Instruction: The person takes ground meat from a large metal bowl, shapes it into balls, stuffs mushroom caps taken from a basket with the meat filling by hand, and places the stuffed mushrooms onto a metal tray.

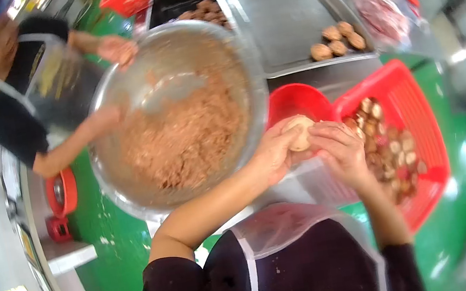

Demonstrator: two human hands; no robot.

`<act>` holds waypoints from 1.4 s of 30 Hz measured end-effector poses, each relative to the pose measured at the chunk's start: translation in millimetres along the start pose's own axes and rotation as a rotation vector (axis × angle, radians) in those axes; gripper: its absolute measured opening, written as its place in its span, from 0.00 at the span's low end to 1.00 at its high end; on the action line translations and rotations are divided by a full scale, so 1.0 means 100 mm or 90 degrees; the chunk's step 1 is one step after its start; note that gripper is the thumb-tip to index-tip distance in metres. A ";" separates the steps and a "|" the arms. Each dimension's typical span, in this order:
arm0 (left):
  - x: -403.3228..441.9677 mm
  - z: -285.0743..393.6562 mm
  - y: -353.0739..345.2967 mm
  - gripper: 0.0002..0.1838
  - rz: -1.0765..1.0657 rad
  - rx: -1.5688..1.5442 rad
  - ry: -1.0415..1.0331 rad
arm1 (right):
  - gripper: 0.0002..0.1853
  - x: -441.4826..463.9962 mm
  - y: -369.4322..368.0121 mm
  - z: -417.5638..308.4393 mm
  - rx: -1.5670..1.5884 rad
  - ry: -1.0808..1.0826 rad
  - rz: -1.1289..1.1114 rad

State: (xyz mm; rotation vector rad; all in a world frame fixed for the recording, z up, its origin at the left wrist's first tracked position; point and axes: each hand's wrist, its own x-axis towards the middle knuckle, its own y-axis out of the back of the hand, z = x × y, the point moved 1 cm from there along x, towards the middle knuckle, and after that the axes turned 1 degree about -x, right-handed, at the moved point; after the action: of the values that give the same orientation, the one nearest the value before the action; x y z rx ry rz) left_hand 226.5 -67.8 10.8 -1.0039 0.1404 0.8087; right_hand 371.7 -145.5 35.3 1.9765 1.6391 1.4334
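A round, pale piece that looks like a mushroom cap (302, 133) is held up in front of me, above the red bowl's near edge. My left hand (271, 153) is closed around its left side, thumb and fingers gripping it. The curled fingers of my right hand (340, 150) press against its right edge; what else they may hold is hidden. To the left stands a large metal bowl (257, 105) of brown minced filling (190, 146). At the right, a red basket (426, 133) contains many brown and pale caps (389, 148).
Behind my hands is a red bowl (297, 102). A metal tray (278, 10) bears several brown filled pieces (336, 41); a darker tray (177, 2) has more. A co-worker (46, 83) reaches into the metal bowl. A bag of pinkish meat (380, 15) lies far right.
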 end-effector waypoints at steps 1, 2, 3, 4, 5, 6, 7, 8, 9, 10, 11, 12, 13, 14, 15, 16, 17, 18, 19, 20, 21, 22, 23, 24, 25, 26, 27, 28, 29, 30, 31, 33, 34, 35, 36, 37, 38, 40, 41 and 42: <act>-0.11 0.09 0.19 0.17 0.011 -0.011 -0.036 | 0.12 0.09 -0.09 -0.08 0.045 -0.002 -0.015; -0.21 0.21 0.44 0.16 0.018 -0.022 -0.066 | 0.11 0.24 -0.16 -0.21 0.068 -0.007 -0.013; -0.32 0.35 0.67 0.16 0.024 -0.030 -0.091 | 0.11 0.38 -0.30 -0.30 0.083 -0.011 -0.034; -0.46 0.50 0.89 0.15 0.045 -0.018 -0.177 | 0.11 0.51 -0.44 -0.38 0.096 -0.019 -0.054; -0.60 0.65 1.12 0.14 0.066 -0.006 -0.259 | 0.12 0.65 -0.61 -0.45 0.108 -0.030 -0.072; -0.76 0.81 1.29 0.14 0.141 -0.027 -0.318 | 0.10 0.76 -0.82 -0.52 0.098 -0.009 -0.131; -0.92 0.97 1.42 0.13 0.217 -0.046 -0.370 | 0.10 0.87 -1.05 -0.56 0.086 0.005 -0.227; -1.03 1.08 1.59 0.13 0.268 -0.053 -0.403 | 0.09 0.95 -1.29 -0.57 0.073 0.017 -0.325; -1.11 1.16 1.75 0.14 0.318 -0.063 -0.436 | 0.09 1.00 -1.58 -0.52 0.041 0.038 -0.421; -1.15 1.18 1.85 0.14 0.329 -0.100 -0.450 | 0.09 1.04 -1.86 -0.44 0.008 0.060 -0.516; -1.18 1.20 1.95 0.14 0.339 -0.136 -0.466 | 0.10 1.09 -2.10 -0.38 -0.048 0.021 -0.622; -1.21 1.20 2.05 0.14 0.351 -0.173 -0.480 | 0.12 1.13 -2.33 -0.33 -0.106 -0.019 -0.726; -1.26 1.22 2.07 0.15 0.334 -0.185 -0.483 | 0.13 1.11 -2.50 -0.29 -0.164 -0.061 -0.831; -1.29 1.23 2.03 0.15 0.319 -0.196 -0.488 | 0.14 1.04 -2.62 -0.24 -0.204 -0.061 -0.841; -1.32 1.23 2.01 0.15 0.304 -0.211 -0.492 | 0.16 0.97 -2.74 -0.21 -0.244 -0.061 -0.853; -1.34 1.24 2.00 0.15 0.294 -0.203 -0.494 | 0.17 0.94 -2.83 -0.19 -0.286 -0.057 -0.864; -1.35 1.25 1.99 0.15 0.284 -0.194 -0.498 | 0.18 0.90 -2.91 -0.18 -0.296 -0.041 -0.851; -1.36 1.26 1.99 0.15 0.275 -0.185 -0.500 | 0.19 0.84 -2.95 -0.22 -0.305 -0.027 -0.840; -1.37 1.26 2.00 0.15 0.270 -0.207 -0.487 | 0.20 0.79 -2.99 -0.25 -0.311 -0.016 -0.827; -1.37 1.26 1.99 0.15 0.261 -0.226 -0.472 | 0.18 0.76 -3.01 -0.25 -0.317 0.011 -0.860; -1.37 1.25 1.99 0.15 0.250 -0.244 -0.458 | 0.17 0.77 -3.00 -0.29 -0.323 0.037 -0.892; -1.37 1.25 1.98 0.15 0.255 -0.240 -0.457 | 0.16 0.79 -2.98 -0.33 -0.328 0.065 -0.922; -1.37 1.25 1.97 0.15 0.259 -0.233 -0.459 | 0.14 0.81 -2.96 -0.38 -0.316 0.088 -0.970; -1.38 1.27 1.96 0.15 0.263 -0.224 -0.464 | 0.13 0.84 -2.92 -0.46 -0.303 0.114 -1.015; -1.38 1.27 1.97 0.15 0.263 -0.228 -0.460 | 0.11 0.84 -2.90 -0.53 -0.289 0.141 -1.058; -1.36 1.25 1.99 0.15 0.262 -0.231 -0.458 | 0.10 0.80 -2.91 -0.53 -0.242 0.131 -1.042; -1.35 1.26 2.00 0.16 0.260 -0.231 -0.458 | 0.09 0.73 -2.92 -0.48 -0.196 0.123 -1.022; -1.35 1.28 2.00 0.16 0.263 -0.233 -0.455 | 0.08 0.76 -2.88 -0.50 -0.152 0.116 -0.999; -1.36 1.28 1.99 0.15 0.265 -0.234 -0.453 | 0.08 0.80 -2.82 -0.49 -0.104 0.095 -0.988; -1.35 1.28 1.99 0.15 0.268 -0.237 -0.449 | 0.07 0.90 -2.69 -0.57 -0.056 0.074 -0.979; -1.34 1.27 1.99 0.15 0.277 -0.203 -0.450 | 0.07 0.99 -2.52 -0.66 -0.008 0.052 -0.970; -1.28 1.23 2.01 0.15 0.298 -0.140 -0.448 | 0.07 1.16 -2.14 -0.83 0.109 -0.057 -0.771; -1.24 1.20 2.02 0.16 0.300 -0.127 -0.447 | 0.08 1.21 -2.01 -0.87 0.170 -0.157 -0.693; -1.21 1.17 2.02 0.16 0.301 -0.113 -0.443 | 0.08 1.23 -1.91 -0.90 0.229 -0.257 -0.610; -1.19 1.14 2.01 0.16 0.301 -0.097 -0.438 | 0.09 1.24 -1.85 -0.94 0.359 -0.290 -0.524; -1.17 1.12 1.98 0.16 0.276 -0.108 -0.405 | 0.10 1.24 -1.83 -1.01 0.487 -0.319 -0.430; -1.16 1.09 1.94 0.17 0.251 -0.116 -0.370 | 0.11 1.23 -1.83 -1.06 0.613 -0.344 -0.329; -1.15 1.05 1.91 0.17 0.171 -0.144 -0.287 | 0.13 1.16 -1.98 -1.14 0.557 -0.247 -0.269; -1.16 1.02 1.91 0.17 0.118 -0.165 -0.238 | 0.14 1.12 -2.02 -1.13 0.529 -0.200 -0.242; -1.15 0.99 1.91 0.17 0.067 -0.184 -0.190 | 0.13 1.13 -2.03 -1.10 0.245 0.012 -0.185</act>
State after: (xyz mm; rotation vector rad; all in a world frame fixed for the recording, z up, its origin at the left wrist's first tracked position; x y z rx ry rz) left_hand -5.8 2.4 -14.3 -1.1404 -0.1864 1.0861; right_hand 147.5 -21.4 16.1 1.7957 2.2383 1.0968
